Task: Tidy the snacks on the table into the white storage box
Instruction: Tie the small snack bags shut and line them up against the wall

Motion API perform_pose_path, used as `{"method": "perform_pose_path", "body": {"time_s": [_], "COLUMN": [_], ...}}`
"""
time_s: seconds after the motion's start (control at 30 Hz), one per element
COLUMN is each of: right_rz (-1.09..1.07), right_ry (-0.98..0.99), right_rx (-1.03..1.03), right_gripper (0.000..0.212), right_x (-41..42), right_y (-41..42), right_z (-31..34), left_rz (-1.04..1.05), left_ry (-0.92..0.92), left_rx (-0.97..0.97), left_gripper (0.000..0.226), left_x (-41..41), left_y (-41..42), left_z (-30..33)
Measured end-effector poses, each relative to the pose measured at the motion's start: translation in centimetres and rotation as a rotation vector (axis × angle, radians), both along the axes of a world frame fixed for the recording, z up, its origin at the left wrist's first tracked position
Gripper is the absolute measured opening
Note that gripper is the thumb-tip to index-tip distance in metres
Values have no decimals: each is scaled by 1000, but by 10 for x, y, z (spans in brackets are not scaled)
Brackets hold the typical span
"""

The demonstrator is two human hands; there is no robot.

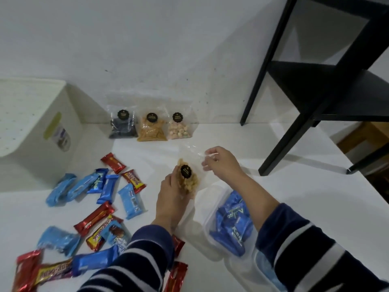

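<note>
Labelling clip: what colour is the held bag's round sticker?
Black sticker with gold lettering; head view.

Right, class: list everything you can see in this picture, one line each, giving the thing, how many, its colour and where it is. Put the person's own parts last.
White plastic storage box: one, white, far left by the wall.
Clear snack bags with black round labels: three, dark, tan and pale pink contents, standing against the wall.
Clear bag of tan snacks: one, held at centre.
Wrapped snack bars: many, blue, red and yellow, scattered on the left of the white table.
Clear container of blue packets: one, near right.
Black metal shelf frame: one, far right.
Left hand: grips the bag's base.
Right hand: pinches its top.
</note>
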State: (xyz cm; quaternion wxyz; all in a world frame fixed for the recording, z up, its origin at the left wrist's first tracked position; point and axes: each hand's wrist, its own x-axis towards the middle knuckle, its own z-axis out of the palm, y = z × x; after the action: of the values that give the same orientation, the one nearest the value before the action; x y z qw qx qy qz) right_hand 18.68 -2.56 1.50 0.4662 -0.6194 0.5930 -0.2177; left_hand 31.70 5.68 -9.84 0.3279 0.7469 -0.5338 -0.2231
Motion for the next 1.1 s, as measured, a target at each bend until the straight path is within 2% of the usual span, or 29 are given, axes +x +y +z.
{"method": "perform_pose_path", "body": {"time_s": [0.1, 0.17, 0.27, 0.33, 0.4, 0.47, 0.53, 0.63, 0.8, 1.0, 1.1], "right_rz": [55, 60, 53, 70, 90, 106, 114, 95, 64, 77, 44], "right_ry": [187, 282, 272, 251, 224, 201, 201, 174, 249, 191, 235], "right_rx": [-154, -182, -137, -111, -79, -56, -50, -91, -128, -139, -165], "right_gripper": [12, 13, 12, 11, 10, 11, 17, 16, 13, 13, 6], "right_x": [1, -1, -7, -10, -13, -15, -15, -14, -13, -7, -3], "right_y": [-5, -8, -13, -15, -16, -18, -18, -18, -19, -17, -19], "right_z": [1, 4, 8, 10, 11, 10, 8, 5, 0, -4, -5], "left_rz": [-49, -64, -17, 54, 68, 69, 99, 92, 88, 106, 86], "left_ry": [-49, -52, -90, 13, 206, 396, 491, 583, 646, 648, 644], "left_rx": [-19, -16, -50, -160, -243, -249, -253, -228, -167, -173, -176], "left_gripper": [86, 89, 80, 62, 46, 27, 14, 12, 14, 17, 16], "left_x": [-1, -3, -2, 0, 2, 2, 3, 4, -1, -3, -6], "left_y": [2, 3, 0, -10, -28, -46, -60, -65, -67, -65, -64], "left_z": [-1, 1, 8, 18, 35, 53, 63, 60, 54, 59, 62]}}
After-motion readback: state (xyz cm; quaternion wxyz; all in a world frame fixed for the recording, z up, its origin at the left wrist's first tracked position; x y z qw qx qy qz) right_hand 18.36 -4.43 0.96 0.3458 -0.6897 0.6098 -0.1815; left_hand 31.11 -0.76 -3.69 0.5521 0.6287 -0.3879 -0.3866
